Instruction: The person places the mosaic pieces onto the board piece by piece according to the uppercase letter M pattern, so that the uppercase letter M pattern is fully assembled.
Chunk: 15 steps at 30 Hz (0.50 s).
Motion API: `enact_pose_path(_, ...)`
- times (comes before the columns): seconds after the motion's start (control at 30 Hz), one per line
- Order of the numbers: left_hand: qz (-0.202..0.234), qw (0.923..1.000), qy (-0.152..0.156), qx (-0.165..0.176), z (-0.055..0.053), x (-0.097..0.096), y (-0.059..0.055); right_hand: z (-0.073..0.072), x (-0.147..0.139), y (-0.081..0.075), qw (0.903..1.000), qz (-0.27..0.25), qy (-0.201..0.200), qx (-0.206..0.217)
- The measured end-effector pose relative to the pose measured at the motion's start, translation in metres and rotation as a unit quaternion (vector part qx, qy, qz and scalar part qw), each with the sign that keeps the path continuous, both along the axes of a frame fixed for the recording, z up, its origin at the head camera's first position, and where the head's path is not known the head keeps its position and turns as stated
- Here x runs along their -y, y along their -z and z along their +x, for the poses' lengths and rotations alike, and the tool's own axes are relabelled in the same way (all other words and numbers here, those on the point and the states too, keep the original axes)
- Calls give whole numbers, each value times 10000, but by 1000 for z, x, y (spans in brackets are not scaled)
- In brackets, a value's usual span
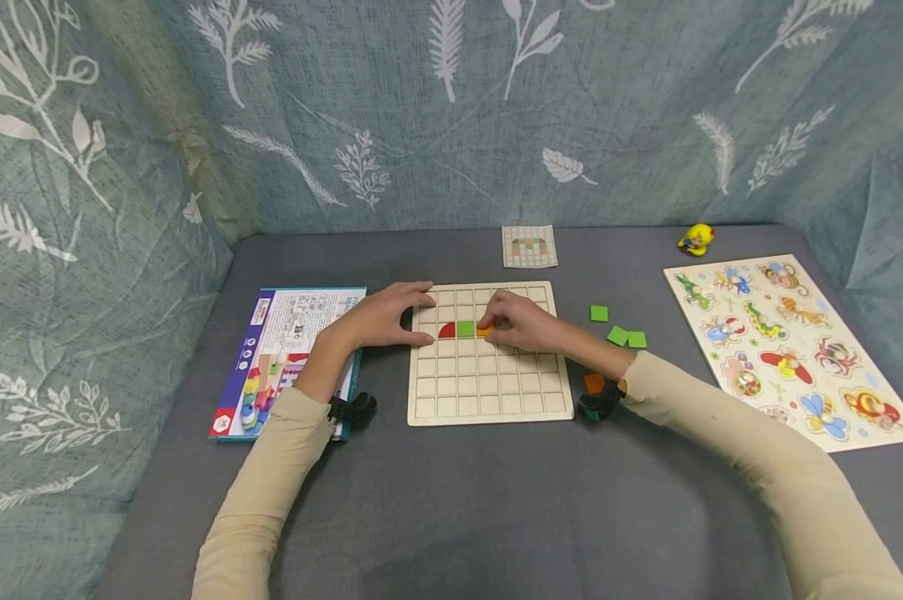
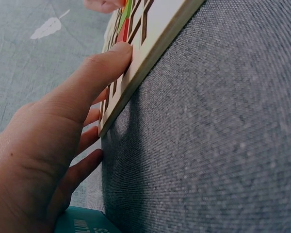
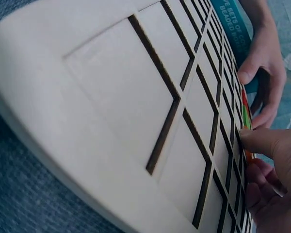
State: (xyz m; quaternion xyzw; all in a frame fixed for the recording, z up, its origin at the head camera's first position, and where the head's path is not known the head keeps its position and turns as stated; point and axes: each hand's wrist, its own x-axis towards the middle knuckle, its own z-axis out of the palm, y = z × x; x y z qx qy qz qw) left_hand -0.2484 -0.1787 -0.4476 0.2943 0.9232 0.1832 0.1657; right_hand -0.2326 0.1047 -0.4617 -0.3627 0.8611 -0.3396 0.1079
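A wooden grid board [image 1: 489, 385] lies on the grey table. In one row sit a red quarter-round tile [image 1: 447, 331] and, to its right, a green square tile [image 1: 465, 329]. My right hand [image 1: 522, 323] pinches an orange tile [image 1: 485, 332] at the cell beside the green one; its fingers partly cover that tile. At the board's left edge, my left hand [image 1: 380, 317] rests with thumb and fingers spread apart. The left wrist view shows that thumb [image 2: 114, 58] lying on the board's rim, with the other fingers near the edge.
Right of the board lie several loose green tiles [image 1: 599, 313] and an orange tile [image 1: 594, 383] near my right wrist. A small pattern card [image 1: 530, 258] is behind the board. A boxed toy [image 1: 286, 333] lies left, an insect puzzle board [image 1: 789, 333] right, a yellow figure [image 1: 696, 239] at the back.
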Motion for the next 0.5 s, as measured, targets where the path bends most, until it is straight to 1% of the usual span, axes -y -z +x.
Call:
enact_pose_path(0.1, 64, 10000, 24, 14, 1, 0, 3, 2, 0, 1, 10000, 23, -35, -45)
enact_pose_path(0.23, 105, 9999, 19, 5, 1, 0, 6, 4, -1, 1, 9997, 114, -63, -219)
enact_pose_path(0.37, 39, 10000, 3, 10, 0, 1, 4, 4, 0, 0, 9991, 189, -65, -369)
enact_pose_path(0.5, 17, 10000, -24, -8, -1, 1, 2, 6, 1, -1, 9991, 131, 66, -400)
